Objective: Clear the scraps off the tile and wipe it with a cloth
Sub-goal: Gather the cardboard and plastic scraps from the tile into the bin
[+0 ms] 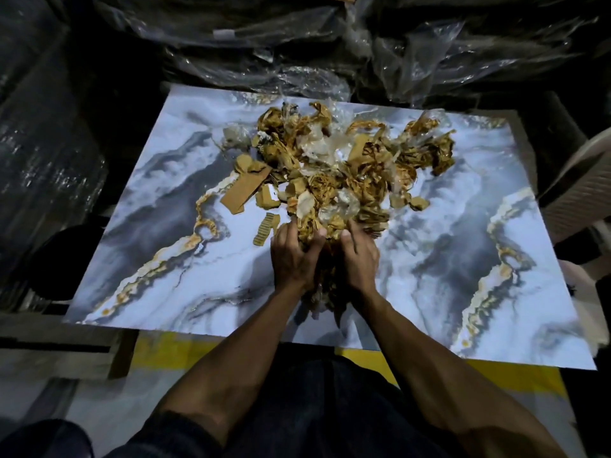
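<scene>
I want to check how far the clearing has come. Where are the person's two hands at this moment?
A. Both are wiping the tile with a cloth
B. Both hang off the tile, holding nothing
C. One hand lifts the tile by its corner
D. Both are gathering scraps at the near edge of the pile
D: the left hand and the right hand close together around a bunch of scraps on the tile; no cloth shows.

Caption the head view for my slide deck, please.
Both hands, left hand and right hand, gather scraps on the marbled tile.
</scene>
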A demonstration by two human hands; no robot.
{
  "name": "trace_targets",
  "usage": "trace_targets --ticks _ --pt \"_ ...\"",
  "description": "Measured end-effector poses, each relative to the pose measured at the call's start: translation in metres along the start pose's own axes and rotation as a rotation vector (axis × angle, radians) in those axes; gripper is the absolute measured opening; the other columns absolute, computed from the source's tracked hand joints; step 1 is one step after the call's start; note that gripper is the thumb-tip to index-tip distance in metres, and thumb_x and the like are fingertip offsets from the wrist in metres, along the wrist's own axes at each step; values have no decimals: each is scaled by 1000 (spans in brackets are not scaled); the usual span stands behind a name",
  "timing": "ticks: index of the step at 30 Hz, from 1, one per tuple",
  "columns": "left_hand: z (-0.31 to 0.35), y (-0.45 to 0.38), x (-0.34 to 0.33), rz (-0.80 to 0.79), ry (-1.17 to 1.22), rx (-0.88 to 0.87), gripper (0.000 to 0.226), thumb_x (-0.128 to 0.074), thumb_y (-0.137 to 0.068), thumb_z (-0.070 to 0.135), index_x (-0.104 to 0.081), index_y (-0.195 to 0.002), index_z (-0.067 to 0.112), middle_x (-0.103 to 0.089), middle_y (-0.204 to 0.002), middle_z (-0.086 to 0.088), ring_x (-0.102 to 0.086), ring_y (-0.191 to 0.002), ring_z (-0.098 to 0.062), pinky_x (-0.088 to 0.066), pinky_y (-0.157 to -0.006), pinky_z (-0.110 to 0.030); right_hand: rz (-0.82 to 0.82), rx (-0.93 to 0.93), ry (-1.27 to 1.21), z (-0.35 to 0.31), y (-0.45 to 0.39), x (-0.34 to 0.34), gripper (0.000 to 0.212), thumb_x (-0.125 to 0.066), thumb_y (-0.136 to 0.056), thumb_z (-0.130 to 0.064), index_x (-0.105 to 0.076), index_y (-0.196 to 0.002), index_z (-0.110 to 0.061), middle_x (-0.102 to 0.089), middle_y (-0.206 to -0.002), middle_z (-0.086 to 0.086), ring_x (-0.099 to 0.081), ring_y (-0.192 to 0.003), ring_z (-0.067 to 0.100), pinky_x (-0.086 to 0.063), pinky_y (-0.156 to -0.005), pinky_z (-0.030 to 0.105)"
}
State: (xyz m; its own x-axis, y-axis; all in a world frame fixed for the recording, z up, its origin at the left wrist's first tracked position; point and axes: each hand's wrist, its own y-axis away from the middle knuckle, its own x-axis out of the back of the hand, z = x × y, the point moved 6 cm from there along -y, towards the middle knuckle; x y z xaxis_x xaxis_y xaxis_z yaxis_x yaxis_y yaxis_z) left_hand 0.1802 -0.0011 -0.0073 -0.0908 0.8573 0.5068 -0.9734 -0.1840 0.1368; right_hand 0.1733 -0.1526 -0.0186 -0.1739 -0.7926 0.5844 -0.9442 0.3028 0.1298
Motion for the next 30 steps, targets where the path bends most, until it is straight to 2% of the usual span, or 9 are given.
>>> trace_targets --ticks 2,4,8,12,16,18,22,25,30 --pt "-2 -1 -2 -44 70 26 98 -35 -71 78 -45 -142 10 -46 -144 -18 -42 -133 -30 -33 -112 -44 -13 -2 -91 -8 3 -6 65 -29 -89 -54 -49 -141 -19 -49 -146 7 -40 -135 23 -27 -113 40" --pt "-7 -1 -2 -68 137 64 92 -38 -72 76 -46 -142 17 -47 -144 -14 -43 -132 -29 -37 -110 -46 -52 -52 -196 -8 8 -15 66 -34 -88 -58 -52 -137 -19 -49 -145 8 -42 -135 24 -29 -114 45" --pt "-13 -1 4 -77 280 179 84 -47 -68 73 -49 -137 24 -53 -140 -8 -51 -126 -27 -44 -104 -46 -81 -155 -441 -7 19 -36 52 -54 -84 -67 -60 -117 -28 -61 -123 6 -58 -115 27 -46 -98 57" --pt "-15 -1 14 -65 425 226 69 -59 -70 64 -56 -128 28 -62 -129 -2 -59 -117 -22 -49 -98 -47 -81 -163 -696 -30 26 -35 34 -63 -85 -46 -63 -111 -24 -67 -115 8 -63 -109 33 -50 -94 57" --pt "-9 4 25 -31 493 176 58 -64 -73 63 -60 -120 28 -66 -121 -1 -61 -113 -22 -50 -97 -50 -73 -138 -806 -50 31 -25 11 -60 -90 -26 -63 -95 -18 -67 -92 0 -63 -93 23 -48 -80 41" --pt "1 6 34 -10 516 114 47 -64 -77 57 -62 -114 28 -69 -115 0 -63 -109 -20 -50 -96 -50 -60 -118 -828 -61 36 -20 17 -60 -88 -26 -64 -100 -14 -67 -94 3 -62 -94 23 -47 -81 40" --pt "15 8 55 54 583 51 57 -67 -75 56 -61 -121 22 -67 -121 -2 -61 -114 -20 -48 -99 -48 -56 -37 -868 -90 47 -12 26 -59 -86 -24 -63 -107 -8 -67 -100 6 -63 -95 22 -48 -82 35" --pt "27 14 73 68 622 -28 47 -68 -82 43 -61 -122 19 -67 -120 -1 -62 -113 -15 -49 -99 -44 -59 8 -889 -107 56 -11 33 -59 -86 -25 -61 -112 -5 -68 -102 10 -64 -96 24 -50 -83 37" --pt "29 18 100 125 614 -73 55 -67 -81 48 -58 -125 16 -64 -124 -5 -59 -116 -19 -49 -100 -46 -57 0 -899 -124 63 -22 58 -64 -80 -34 -54 -130 -6 -62 -126 16 -62 -115 26 -49 -99 44"
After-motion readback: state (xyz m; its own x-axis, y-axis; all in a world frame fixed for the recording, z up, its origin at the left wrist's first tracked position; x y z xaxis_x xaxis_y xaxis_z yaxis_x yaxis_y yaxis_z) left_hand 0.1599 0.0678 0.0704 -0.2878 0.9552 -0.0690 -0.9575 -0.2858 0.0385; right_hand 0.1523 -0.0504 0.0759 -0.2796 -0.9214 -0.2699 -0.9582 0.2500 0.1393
